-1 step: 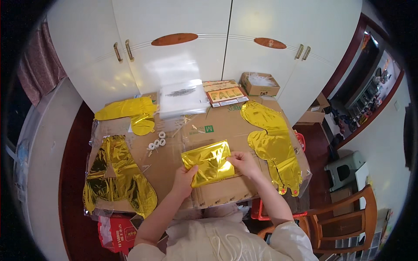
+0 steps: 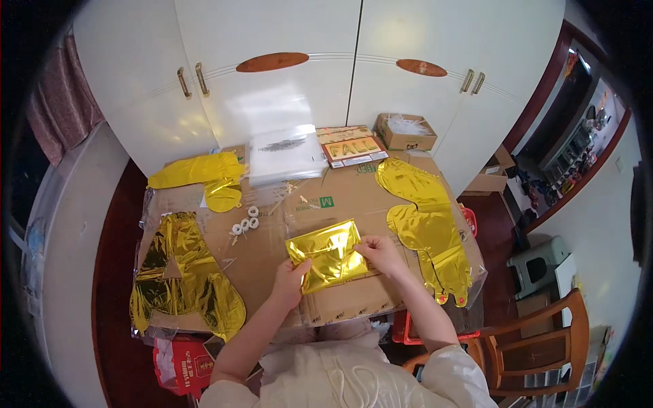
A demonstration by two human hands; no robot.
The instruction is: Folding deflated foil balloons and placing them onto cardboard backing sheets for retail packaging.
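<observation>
From the head view, a folded gold foil balloon (image 2: 330, 255) is being held flat on the cardboard-covered table (image 2: 354, 309), right in the middle of the work surface and just in front of the person. The left hand (image 2: 291, 280) is being pressed onto its lower left corner, fingers curled down and closed on the foil edge. The right hand (image 2: 381, 253) is being kept at the right edge, thumb and fingertips pinched together on the foil there, so the piece is being gripped from both sides. To the right, just beside that hand, a long deflated gold balloon (image 2: 425, 228) is being left lying flat, its narrow tail reaching toward the table's near right corner. On the left, well apart from the hands, a crumpled gold foil balloon (image 2: 180, 279) is being left spread over the table's edge, and farther back another gold balloon (image 2: 201, 173) is lying across the far left corner. Between those and the held piece, a few small white tape rolls (image 2: 246, 221) are being kept in a loose cluster. At the far edge, a stack of clear plastic bags (image 2: 284, 156) is resting beside a flat printed package (image 2: 352, 147), with an open cardboard box (image 2: 406, 131) just behind. White cupboard doors (image 2: 272, 88) are filling the background, and a wooden chair (image 2: 537, 347) is standing at the lower right.
</observation>
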